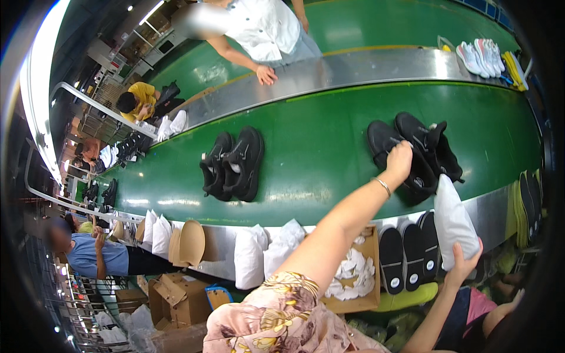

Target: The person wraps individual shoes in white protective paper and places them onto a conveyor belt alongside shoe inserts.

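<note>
My left hand, with a bracelet at the wrist, is closed on the upper of a black sneaker, near its tongue. Beside that shoe, to the right, lies its matching black sneaker; both rest on the green conveyor belt. My right hand grips the lower end of a white, wrapped, tapered shoe stuffing. Its narrow tip points up toward the heels of the pair. Another pair of black sneakers sits farther left on the belt.
Along the near metal ledge are black insoles, a cardboard box of crumpled paper, white stuffings and tan inserts. A co-worker stands across the belt, one hand on the far ledge. White sneakers stand far right.
</note>
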The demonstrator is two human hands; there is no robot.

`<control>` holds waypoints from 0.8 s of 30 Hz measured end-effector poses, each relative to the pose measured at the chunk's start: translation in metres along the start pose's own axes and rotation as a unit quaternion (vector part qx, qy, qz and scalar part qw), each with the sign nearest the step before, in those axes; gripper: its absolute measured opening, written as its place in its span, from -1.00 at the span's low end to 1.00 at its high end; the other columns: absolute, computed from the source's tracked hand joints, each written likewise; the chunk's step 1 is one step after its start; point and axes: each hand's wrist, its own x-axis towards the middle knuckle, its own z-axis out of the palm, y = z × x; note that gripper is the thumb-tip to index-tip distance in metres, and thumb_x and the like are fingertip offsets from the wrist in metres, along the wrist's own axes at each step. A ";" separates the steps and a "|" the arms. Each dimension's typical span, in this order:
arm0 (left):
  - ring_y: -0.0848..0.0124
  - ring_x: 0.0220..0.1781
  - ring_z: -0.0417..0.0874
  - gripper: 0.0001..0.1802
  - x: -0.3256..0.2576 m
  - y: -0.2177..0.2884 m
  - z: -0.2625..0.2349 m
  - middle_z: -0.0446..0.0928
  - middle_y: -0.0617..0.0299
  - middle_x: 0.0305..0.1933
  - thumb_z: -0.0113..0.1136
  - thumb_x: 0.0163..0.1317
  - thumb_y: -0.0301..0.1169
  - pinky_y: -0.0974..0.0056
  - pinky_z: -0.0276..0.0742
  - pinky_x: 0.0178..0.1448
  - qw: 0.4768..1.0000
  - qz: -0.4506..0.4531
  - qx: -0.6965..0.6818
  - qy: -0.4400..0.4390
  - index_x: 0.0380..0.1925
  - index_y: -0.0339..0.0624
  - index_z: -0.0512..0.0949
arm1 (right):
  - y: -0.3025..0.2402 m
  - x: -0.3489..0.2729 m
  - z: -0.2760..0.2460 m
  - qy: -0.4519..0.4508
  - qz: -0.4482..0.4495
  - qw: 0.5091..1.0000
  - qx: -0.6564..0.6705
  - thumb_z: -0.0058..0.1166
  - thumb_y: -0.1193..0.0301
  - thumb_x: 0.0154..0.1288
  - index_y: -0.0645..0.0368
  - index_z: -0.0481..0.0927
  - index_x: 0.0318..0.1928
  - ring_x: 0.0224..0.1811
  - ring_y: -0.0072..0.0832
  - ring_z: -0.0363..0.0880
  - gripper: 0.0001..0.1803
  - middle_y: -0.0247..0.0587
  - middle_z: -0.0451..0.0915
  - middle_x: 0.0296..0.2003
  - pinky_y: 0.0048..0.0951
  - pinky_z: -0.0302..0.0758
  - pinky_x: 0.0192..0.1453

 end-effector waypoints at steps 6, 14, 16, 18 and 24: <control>-0.02 -0.42 0.62 -0.88 -0.018 -0.044 -0.061 0.54 -0.16 -0.49 -0.08 0.10 -0.55 0.03 0.55 -0.37 0.996 -0.058 0.039 -0.059 -0.37 -0.39 0.35 | -0.007 0.004 0.071 -0.124 0.004 0.990 0.067 0.24 0.62 -0.22 0.30 0.24 0.09 -0.06 -0.38 0.38 -0.26 -0.13 0.39 -0.10 -0.42 0.30 0.10; -0.02 -0.40 0.61 -0.83 -0.053 -0.089 -0.119 0.54 -0.11 -0.49 -0.04 0.02 -0.58 0.03 0.56 -0.34 0.991 -0.042 0.061 -0.115 -0.33 -0.38 0.35 | -0.053 -0.015 0.162 -0.273 -0.149 0.938 -0.151 0.26 0.43 -0.24 0.31 0.26 -0.04 -0.24 -0.05 0.53 -0.33 0.13 0.51 -0.29 -0.22 0.44 -0.13; -0.02 -0.34 0.60 -0.81 -0.053 -0.104 -0.118 0.54 -0.07 -0.43 0.01 0.03 -0.54 0.03 0.55 -0.29 0.994 -0.009 0.050 -0.098 -0.30 -0.33 0.38 | -0.068 -0.017 0.184 -0.266 -0.216 0.910 -0.235 0.24 0.43 -0.22 0.31 0.25 -0.04 -0.22 0.09 0.50 -0.33 0.21 0.50 -0.26 -0.13 0.43 -0.14; 0.02 -0.23 0.58 -0.77 -0.057 -0.118 -0.114 0.54 -0.07 -0.32 0.10 0.07 -0.39 0.03 0.53 -0.21 0.995 0.046 0.043 -0.081 -0.30 -0.28 0.44 | -0.077 -0.023 0.199 -0.276 -0.243 0.890 -0.269 0.23 0.43 -0.20 0.32 0.24 -0.02 -0.22 0.14 0.47 -0.33 0.24 0.47 -0.24 -0.08 0.42 -0.16; 0.08 -0.36 0.63 -0.72 -0.049 -0.111 -0.124 0.56 -0.03 -0.50 0.13 0.08 -0.22 0.06 0.54 -0.34 0.990 0.005 0.029 -0.140 -0.42 -0.25 0.52 | -0.075 -0.033 0.215 -0.360 -0.437 0.742 -0.359 0.23 0.47 -0.24 0.30 0.27 -0.05 -0.35 0.03 0.44 -0.35 0.06 0.36 -0.35 -0.11 0.42 -0.34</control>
